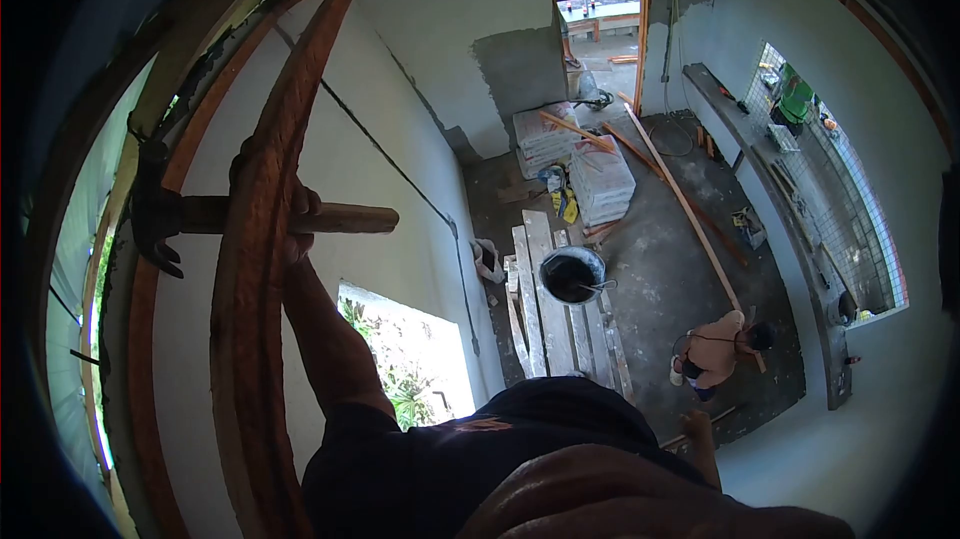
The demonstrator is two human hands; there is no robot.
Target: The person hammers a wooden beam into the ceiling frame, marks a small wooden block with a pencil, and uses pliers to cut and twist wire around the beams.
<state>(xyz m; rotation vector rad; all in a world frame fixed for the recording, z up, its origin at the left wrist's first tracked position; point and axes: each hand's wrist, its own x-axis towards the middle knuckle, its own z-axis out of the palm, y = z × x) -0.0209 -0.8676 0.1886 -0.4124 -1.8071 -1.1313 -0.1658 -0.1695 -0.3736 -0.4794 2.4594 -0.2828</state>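
Left grip (302, 217) holds one hammer (205, 215) behind one beam (253, 259)

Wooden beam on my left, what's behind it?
Behind the beam are parts of your left hand and a hammer. The hammer's head shows left of it, fingers and the handle's end right. The handle's middle is covered.

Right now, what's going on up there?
The wearer is up high, left hand at an upright wooden beam, gripping a hammer whose handle crosses behind it. The right hand is low on the other side; can't tell whether it holds anything. Below, a co-worker is bent over by a long board. A bucket sits on planks, near stacked sacks.
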